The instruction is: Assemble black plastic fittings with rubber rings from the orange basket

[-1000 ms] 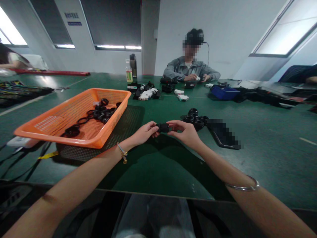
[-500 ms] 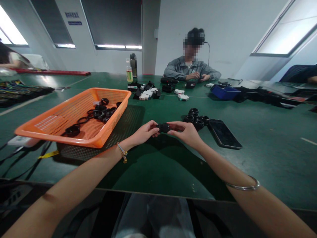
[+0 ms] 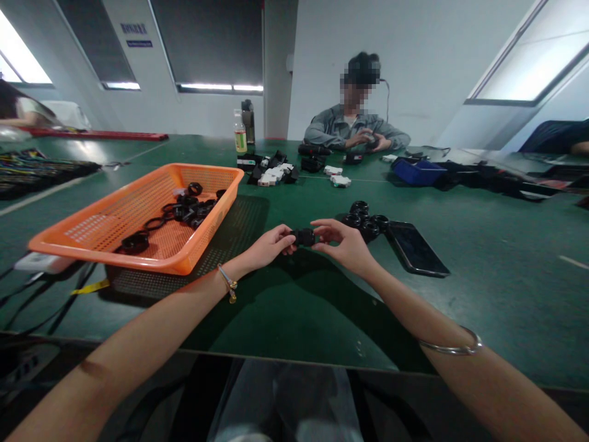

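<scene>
Right of the basket [image 3: 202,238], got the left hand [image 3: 271,245] pinching a black part [image 3: 304,237] by its left end. Lies with its long axis sideways, pointing straight at the right hand [image 3: 348,244], loosely spread at the other end. Can't tell if touching.

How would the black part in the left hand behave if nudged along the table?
The black part would probably roll, since its sides look rounded. It seems stiff, showing no sag beyond the left hand. It is likely light too, as a fingertip hold seems enough, though the right hand is close to its other end.
</scene>
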The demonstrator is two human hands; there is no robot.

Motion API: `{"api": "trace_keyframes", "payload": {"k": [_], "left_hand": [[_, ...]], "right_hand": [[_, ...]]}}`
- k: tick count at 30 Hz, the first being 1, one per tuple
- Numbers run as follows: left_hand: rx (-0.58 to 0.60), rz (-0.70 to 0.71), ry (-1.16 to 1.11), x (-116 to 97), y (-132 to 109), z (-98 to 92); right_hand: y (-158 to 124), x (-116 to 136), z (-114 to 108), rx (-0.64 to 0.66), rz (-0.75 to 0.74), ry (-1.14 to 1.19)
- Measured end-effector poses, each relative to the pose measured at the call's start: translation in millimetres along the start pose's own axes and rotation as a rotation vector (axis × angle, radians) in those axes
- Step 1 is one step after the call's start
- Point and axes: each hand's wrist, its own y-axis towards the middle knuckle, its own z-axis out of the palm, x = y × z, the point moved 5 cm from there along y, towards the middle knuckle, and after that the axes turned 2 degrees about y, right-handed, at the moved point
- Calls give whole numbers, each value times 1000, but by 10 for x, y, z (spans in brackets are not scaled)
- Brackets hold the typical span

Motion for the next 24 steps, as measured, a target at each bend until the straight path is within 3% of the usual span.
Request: {"api": "trace_keyframes", "payload": {"k": [24], "left_hand": [[-4, -11, 13, 1, -15, -1]], "right_hand": [[10, -48, 13, 67, 48, -1]]}}
